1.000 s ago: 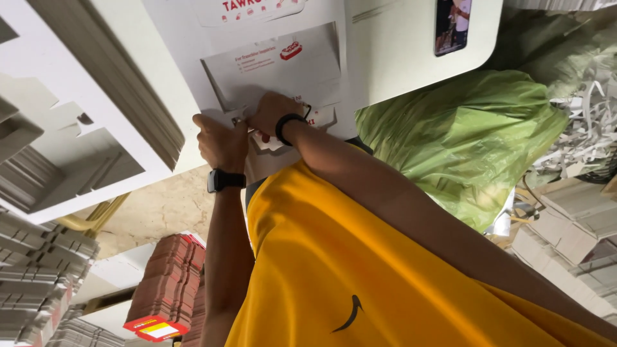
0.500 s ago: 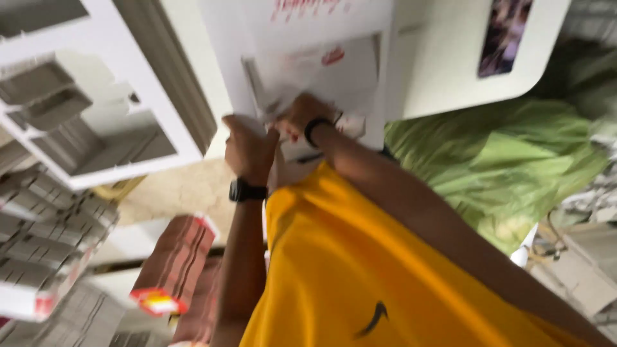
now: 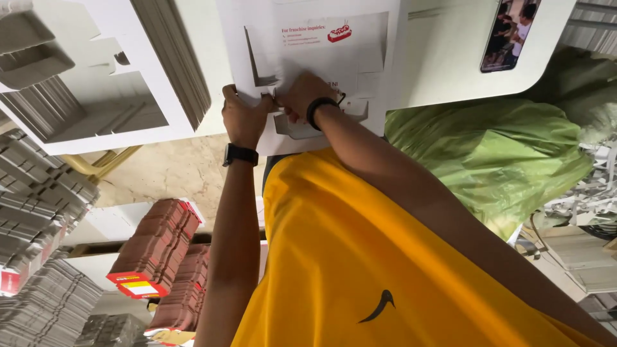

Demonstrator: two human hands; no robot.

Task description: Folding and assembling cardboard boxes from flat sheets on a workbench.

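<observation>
A flat white die-cut cardboard blank (image 3: pixel 334 58) with red print lies on a white table (image 3: pixel 443 71) in front of me. My left hand (image 3: pixel 243 119), with a black watch on the wrist, grips the blank's left edge. My right hand (image 3: pixel 302 96), with a black band on the wrist, presses and pinches a flap near the blank's middle. Both hands touch the blank close together. My yellow shirt (image 3: pixel 385 257) fills the lower part of the view.
A thick stack of white blanks (image 3: pixel 173 58) stands at the left on the table. A phone (image 3: pixel 511 32) lies at the right. A green plastic bag (image 3: pixel 495 154) sits at the right. Red-edged bundles of folded boxes (image 3: pixel 154 247) and grey stacks (image 3: pixel 45 193) lie on the floor at the left.
The view has shifted, with the table and blank now higher and nearer. Both hands stay on the blank; the right hand has moved slightly up over the flap.
</observation>
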